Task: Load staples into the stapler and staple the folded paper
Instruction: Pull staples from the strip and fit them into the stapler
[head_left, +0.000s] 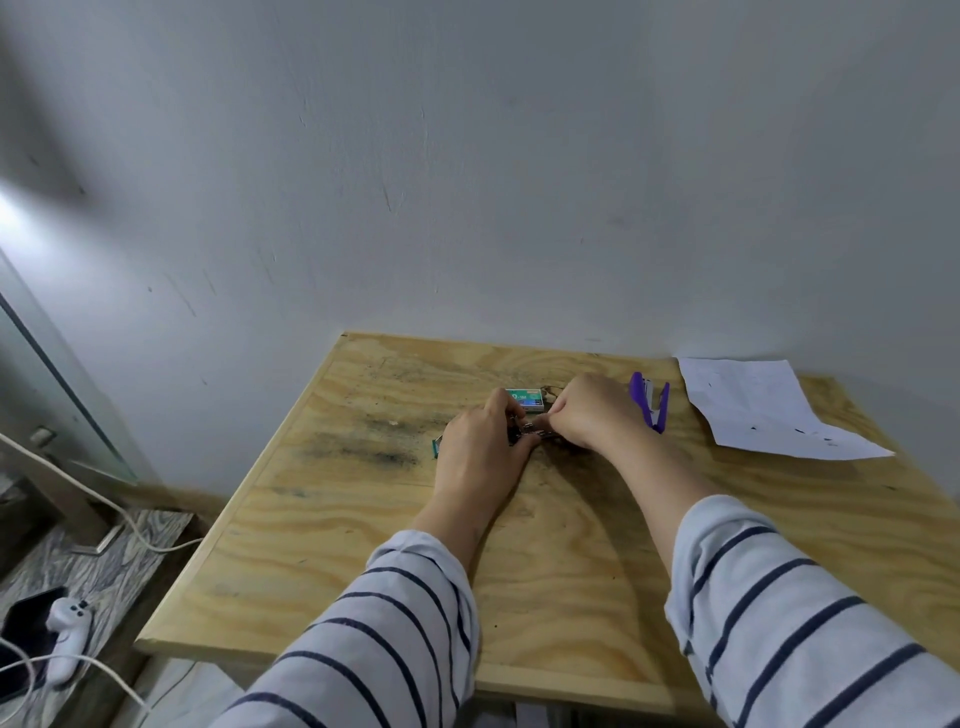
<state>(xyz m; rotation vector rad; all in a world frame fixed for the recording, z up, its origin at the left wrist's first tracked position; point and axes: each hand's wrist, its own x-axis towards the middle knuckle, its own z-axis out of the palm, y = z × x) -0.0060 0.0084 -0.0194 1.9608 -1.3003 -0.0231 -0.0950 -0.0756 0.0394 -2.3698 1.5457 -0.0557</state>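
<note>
My left hand (480, 452) and my right hand (592, 410) meet at the middle of the wooden table (363, 545), both pinching a small strip of metal staples (531, 430) between their fingertips. Just behind them lies the green staple box (525, 400). A green bit of the box's tray (436, 446) shows left of my left hand. The purple stapler (652, 402) lies open to the right of my right hand. The white paper (763, 410) rests at the table's far right, against the wall.
A grey wall stands directly behind the table. Left of the table, on the floor, lie a white game controller (67, 636), white cables (130, 525) and a dark device (31, 613). A glass panel leans at the far left.
</note>
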